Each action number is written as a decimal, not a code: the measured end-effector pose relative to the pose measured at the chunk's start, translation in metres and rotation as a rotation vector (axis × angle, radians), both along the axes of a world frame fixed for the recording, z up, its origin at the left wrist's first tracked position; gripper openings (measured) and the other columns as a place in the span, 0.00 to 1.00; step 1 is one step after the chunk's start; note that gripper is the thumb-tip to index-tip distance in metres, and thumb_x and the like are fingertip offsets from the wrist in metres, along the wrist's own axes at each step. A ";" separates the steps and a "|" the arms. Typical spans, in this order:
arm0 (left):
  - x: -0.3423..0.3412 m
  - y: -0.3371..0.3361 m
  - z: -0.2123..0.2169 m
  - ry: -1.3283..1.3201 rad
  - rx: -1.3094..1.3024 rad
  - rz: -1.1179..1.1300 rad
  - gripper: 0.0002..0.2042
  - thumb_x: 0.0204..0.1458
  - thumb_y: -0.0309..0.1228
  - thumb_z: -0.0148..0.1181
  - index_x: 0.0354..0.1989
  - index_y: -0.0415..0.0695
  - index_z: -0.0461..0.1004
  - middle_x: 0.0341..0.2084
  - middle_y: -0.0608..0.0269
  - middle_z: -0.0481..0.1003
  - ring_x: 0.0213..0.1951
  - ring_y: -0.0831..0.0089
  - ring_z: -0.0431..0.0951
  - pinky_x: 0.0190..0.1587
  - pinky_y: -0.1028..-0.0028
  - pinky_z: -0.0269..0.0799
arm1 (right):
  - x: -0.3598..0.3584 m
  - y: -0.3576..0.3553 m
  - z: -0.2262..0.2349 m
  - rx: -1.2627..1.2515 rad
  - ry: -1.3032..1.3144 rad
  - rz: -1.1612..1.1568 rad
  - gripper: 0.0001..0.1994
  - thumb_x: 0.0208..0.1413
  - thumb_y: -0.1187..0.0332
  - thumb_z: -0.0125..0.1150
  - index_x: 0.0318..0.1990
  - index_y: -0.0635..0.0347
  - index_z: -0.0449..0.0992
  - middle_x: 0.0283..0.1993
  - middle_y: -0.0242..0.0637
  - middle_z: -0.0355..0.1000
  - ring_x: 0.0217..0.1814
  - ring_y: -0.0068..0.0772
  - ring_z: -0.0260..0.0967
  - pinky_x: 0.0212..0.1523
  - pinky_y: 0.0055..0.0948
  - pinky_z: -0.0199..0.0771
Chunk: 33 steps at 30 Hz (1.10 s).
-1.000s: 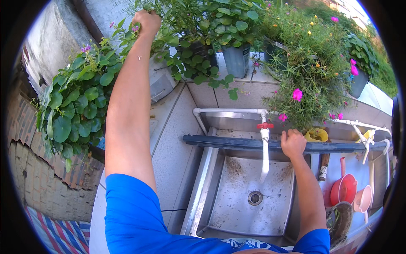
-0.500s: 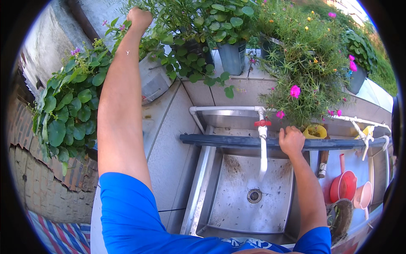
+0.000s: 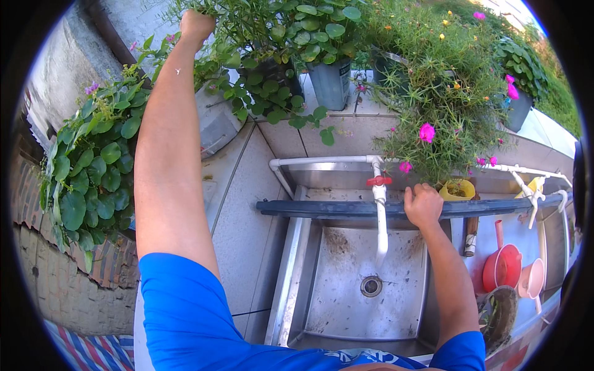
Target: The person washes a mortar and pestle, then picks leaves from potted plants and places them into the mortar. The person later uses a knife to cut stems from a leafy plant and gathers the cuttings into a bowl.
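My left arm stretches up and forward. At its end my left hand is closed into a fist at the thin green stems of a potted plant, and whatever its fingers hold is hidden. My right hand is wrapped over a long dark grey bar that lies across the steel sink. Just left of that hand, a white pipe tap with a red handle comes down over the basin.
Trailing pink-flowered plants hang behind the sink, beside a grey pot. A yellow cup stands by the bar. At right are a red dipper and a pink one. Round-leaved plants crowd the left.
The whole view has shifted slightly, so the scene sits a little further left. My left hand stays by the plant stems and my right hand remains on the bar.
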<state>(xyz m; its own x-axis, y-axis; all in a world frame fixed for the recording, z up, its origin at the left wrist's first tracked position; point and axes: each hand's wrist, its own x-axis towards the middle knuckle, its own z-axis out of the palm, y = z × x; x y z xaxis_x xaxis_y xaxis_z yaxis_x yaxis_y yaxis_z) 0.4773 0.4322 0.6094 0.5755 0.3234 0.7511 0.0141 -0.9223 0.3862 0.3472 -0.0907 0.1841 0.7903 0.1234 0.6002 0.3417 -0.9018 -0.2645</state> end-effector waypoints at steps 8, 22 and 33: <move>0.017 0.031 0.018 0.378 0.975 0.656 0.07 0.49 0.28 0.64 0.36 0.46 0.85 0.33 0.58 0.83 0.34 0.61 0.84 0.30 0.67 0.77 | 0.000 -0.001 0.004 -0.011 0.002 -0.019 0.14 0.53 0.61 0.64 0.22 0.60 0.75 0.28 0.44 0.74 0.32 0.52 0.76 0.33 0.49 0.75; -0.039 -0.077 -0.036 -0.515 -0.884 -0.278 0.14 0.54 0.17 0.46 0.46 0.32 0.75 0.20 0.65 0.67 0.19 0.72 0.66 0.20 0.68 0.55 | 0.001 -0.014 0.003 -0.023 0.001 -0.073 0.14 0.54 0.60 0.63 0.23 0.61 0.75 0.28 0.45 0.74 0.33 0.52 0.76 0.33 0.49 0.75; -0.079 -0.094 -0.055 -0.119 -0.993 -0.803 0.18 0.69 0.39 0.51 0.42 0.30 0.71 0.22 0.68 0.62 0.19 0.77 0.60 0.19 0.75 0.51 | 0.000 0.000 -0.002 -0.002 0.010 -0.009 0.14 0.53 0.60 0.63 0.23 0.60 0.75 0.28 0.44 0.73 0.32 0.52 0.76 0.32 0.49 0.75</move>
